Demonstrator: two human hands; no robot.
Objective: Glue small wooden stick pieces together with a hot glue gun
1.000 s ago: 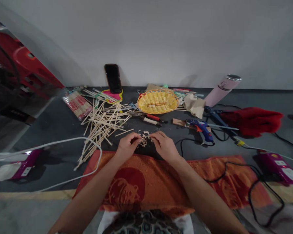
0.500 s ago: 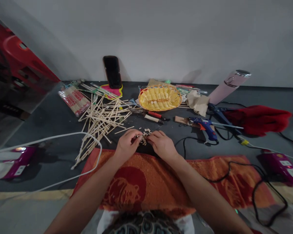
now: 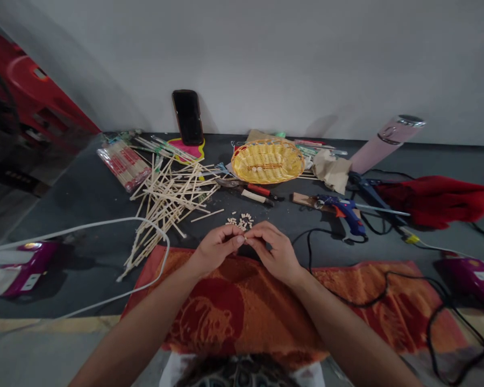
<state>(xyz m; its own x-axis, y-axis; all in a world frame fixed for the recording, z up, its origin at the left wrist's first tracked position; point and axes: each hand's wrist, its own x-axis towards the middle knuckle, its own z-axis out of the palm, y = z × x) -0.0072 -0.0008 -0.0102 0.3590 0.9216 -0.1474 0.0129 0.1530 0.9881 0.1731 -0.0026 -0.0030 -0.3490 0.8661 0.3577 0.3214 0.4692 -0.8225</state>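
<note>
My left hand (image 3: 221, 245) and my right hand (image 3: 275, 250) meet fingertip to fingertip over the front edge of the dark table. Between the pinched fingers is a tiny pale wooden piece (image 3: 245, 238), mostly hidden; both hands appear to touch it. Just beyond the fingers lies a small pile of short cut stick pieces (image 3: 246, 220). One longer thin stick (image 3: 207, 215) rests left of the pile. Past the pile are pliers (image 3: 254, 192) with one red and one pale handle. Under my forearms spreads an orange towel (image 3: 266, 306).
A heap of thin sticks (image 3: 169, 196) lies to the left, near a white cable (image 3: 161, 236). Behind stands a yellow woven basket (image 3: 268, 161) with small pieces in it. A blue glue gun (image 3: 344, 212), its black cord and a pink bottle (image 3: 387, 144) are on the right.
Both hands have drawn back toward me from the pile of cut pieces, and their fingertips have come together. More of the pile now shows.
</note>
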